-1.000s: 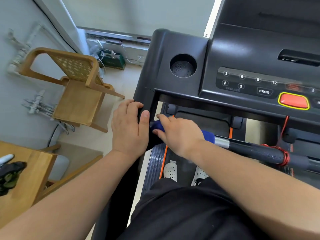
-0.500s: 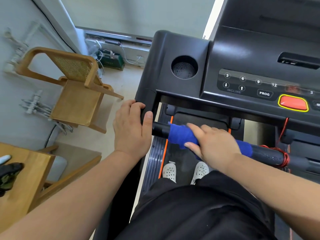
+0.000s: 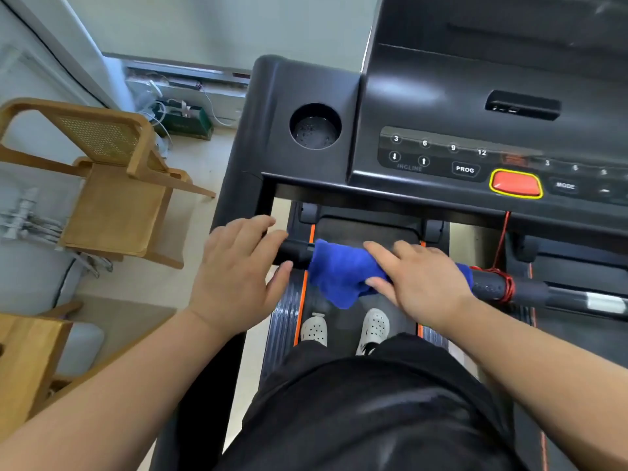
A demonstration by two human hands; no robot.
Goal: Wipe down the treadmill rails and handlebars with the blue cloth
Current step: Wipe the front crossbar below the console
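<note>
A blue cloth (image 3: 339, 270) is draped over the black horizontal handlebar (image 3: 530, 290) of the treadmill, just below the console. My right hand (image 3: 418, 280) lies on the cloth and bar, fingers curled over it, holding the cloth around the bar. My left hand (image 3: 238, 270) rests on the left side rail (image 3: 238, 198) where the bar joins it, fingers curled over the rail's corner. The bar under the cloth and hand is hidden.
The console (image 3: 441, 158) with cup holder (image 3: 315, 126) and red stop button (image 3: 516, 183) sits above the bar. A red cord (image 3: 503, 283) is wound around the bar to the right. A wooden chair (image 3: 112, 185) and table (image 3: 23, 365) stand to the left.
My right hand has slid the cloth rightward along the handlebar, away from the left rail, exposing more of the cloth. My left hand stays on the rail corner.
</note>
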